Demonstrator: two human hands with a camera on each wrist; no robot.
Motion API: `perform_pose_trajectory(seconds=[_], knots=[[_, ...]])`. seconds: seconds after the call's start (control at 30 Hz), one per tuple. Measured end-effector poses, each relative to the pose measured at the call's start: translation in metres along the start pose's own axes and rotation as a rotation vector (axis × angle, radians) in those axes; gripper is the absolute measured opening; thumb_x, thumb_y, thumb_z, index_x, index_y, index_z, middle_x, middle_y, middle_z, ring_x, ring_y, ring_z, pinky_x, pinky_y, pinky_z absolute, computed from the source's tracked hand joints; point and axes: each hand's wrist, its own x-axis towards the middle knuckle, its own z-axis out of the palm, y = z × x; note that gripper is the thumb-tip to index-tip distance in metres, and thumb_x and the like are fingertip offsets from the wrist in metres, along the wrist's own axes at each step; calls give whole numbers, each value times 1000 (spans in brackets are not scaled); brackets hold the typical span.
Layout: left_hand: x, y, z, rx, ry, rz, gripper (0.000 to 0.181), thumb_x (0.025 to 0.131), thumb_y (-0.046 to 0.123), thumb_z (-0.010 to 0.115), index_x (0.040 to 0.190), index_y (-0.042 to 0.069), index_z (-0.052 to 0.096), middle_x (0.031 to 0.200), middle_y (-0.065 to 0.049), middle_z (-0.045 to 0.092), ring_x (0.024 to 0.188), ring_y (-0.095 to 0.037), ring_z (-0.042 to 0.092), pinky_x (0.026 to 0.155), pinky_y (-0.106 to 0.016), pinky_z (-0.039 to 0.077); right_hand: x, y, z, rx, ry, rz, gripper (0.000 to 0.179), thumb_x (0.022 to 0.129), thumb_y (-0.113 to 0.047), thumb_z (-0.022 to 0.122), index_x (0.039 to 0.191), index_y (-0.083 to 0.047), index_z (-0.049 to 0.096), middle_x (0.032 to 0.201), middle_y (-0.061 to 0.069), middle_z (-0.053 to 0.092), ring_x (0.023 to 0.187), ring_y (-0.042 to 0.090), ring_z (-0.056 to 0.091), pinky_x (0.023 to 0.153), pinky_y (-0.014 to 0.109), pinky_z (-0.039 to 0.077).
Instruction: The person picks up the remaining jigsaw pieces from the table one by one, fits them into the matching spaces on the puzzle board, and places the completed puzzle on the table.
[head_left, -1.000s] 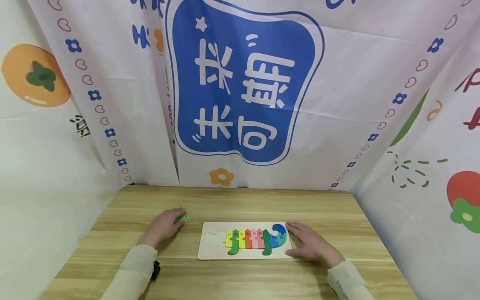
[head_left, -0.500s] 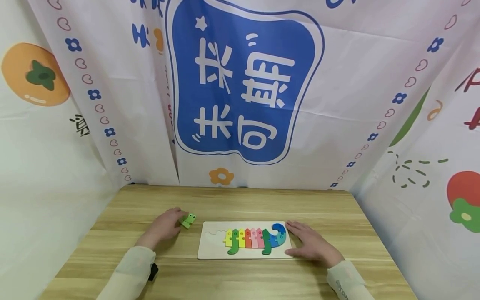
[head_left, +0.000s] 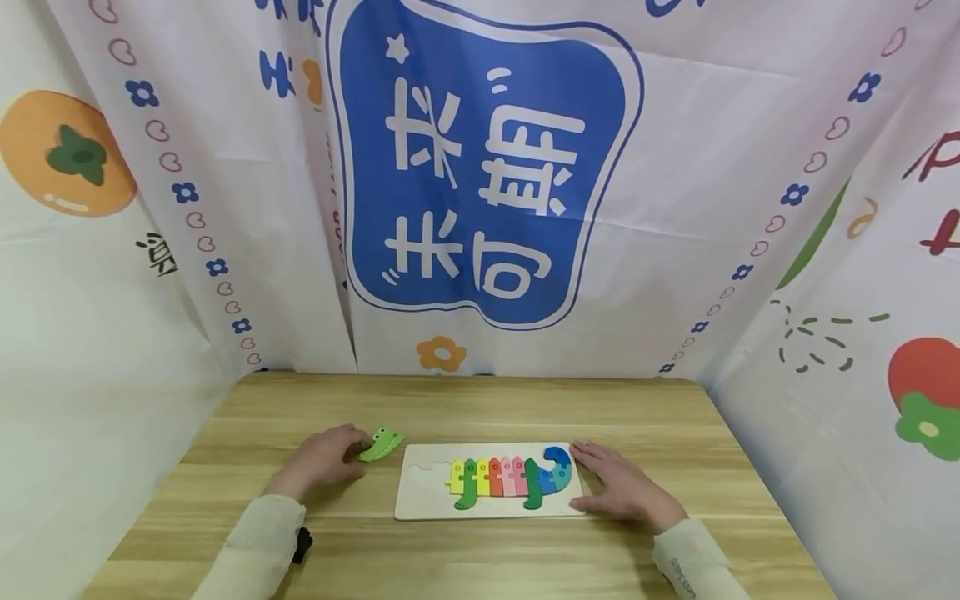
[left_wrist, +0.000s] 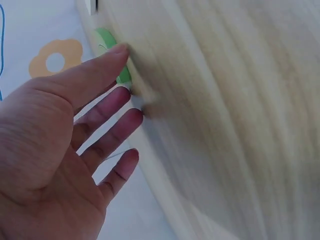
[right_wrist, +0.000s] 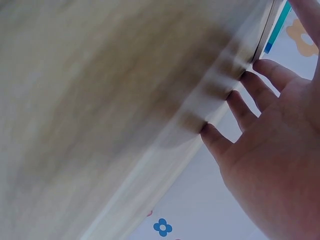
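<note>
My left hand point(head_left: 324, 460) pinches a light green crocodile-head puzzle piece point(head_left: 384, 445) at its left end, to the left of the puzzle board. In the left wrist view the thumb lies across that green piece point(left_wrist: 106, 38), hiding part of it, while the other fingers are spread. A pale wooden puzzle board point(head_left: 427, 505) bears a colourful crocodile body point(head_left: 497, 477) with green legs and a blue curled tail; its head recess at the left is bare. My right hand point(head_left: 624, 487) rests at the board's right edge, fingers extended, as the right wrist view also shows point(right_wrist: 275, 155).
The wood-grain table point(head_left: 480, 558) reaches back to a white printed curtain point(head_left: 660, 275) with a blue sign. Similar cloth hangs along the left and right sides. A dark band point(head_left: 302, 546) is on the left wrist.
The crocodile-head piece has come out from under my left hand and turned, so its face and long snout now show, pointing right. My right hand and the board have stayed put.
</note>
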Motion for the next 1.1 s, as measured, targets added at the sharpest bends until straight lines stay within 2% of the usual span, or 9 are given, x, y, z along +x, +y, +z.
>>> perform_pose_trajectory(seconds=[0.1, 0.27, 0.4, 0.5, 0.6, 0.9, 1.1], knots=[[0, 1, 2, -13, 2, 4, 34, 83, 18, 86, 114, 8, 73, 92, 2, 65, 84, -15, 59, 78, -42, 54, 0, 0, 0, 0, -3, 6, 94, 86, -59, 77, 160, -13, 40, 168, 11, 34, 155, 43, 28, 121, 68, 25], [0, 6, 3, -41, 9, -46, 29, 85, 16, 85, 110, 8, 73, 94, 1, 68, 85, -14, 61, 81, -43, 56, 0, 0, 0, -5, 3, -7, 94, 86, -59, 77, 159, -12, 41, 167, 11, 35, 154, 44, 29, 121, 68, 25], [0, 12, 3, -57, 26, -88, 44, 84, 27, 87, 116, 3, 68, 101, -4, 69, 89, -18, 62, 85, -47, 57, 0, -1, 0, -2, 6, -3, 94, 86, -59, 77, 159, -12, 41, 167, 12, 35, 154, 44, 28, 121, 68, 25], [2, 15, 5, -41, 32, -98, 61, 82, 35, 88, 125, 0, 64, 109, -9, 68, 96, -24, 65, 89, -51, 56, 0, -1, -1, -3, 4, -1, 95, 86, -59, 77, 159, -12, 41, 167, 12, 35, 154, 44, 28, 121, 68, 25], [6, 17, 7, -11, 28, -101, 68, 82, 37, 88, 132, 0, 62, 113, -10, 68, 103, -27, 65, 93, -53, 55, -1, -2, -1, -4, 3, -2, 95, 86, -59, 77, 159, -12, 41, 167, 12, 35, 154, 44, 28, 121, 68, 24], [18, 26, 12, 58, 29, -97, 54, 87, 34, 84, 131, 9, 66, 118, -12, 67, 106, -31, 66, 91, -55, 55, 0, 0, -1, 0, 3, -4, 94, 86, -59, 77, 159, -12, 41, 167, 12, 35, 154, 44, 28, 121, 69, 25], [18, 27, 13, 75, 41, -102, 52, 90, 25, 81, 134, 4, 64, 112, -11, 67, 103, -31, 66, 90, -55, 56, 1, 0, 0, -7, 7, -8, 94, 86, -59, 77, 159, -12, 41, 167, 12, 35, 154, 43, 29, 121, 68, 26]])
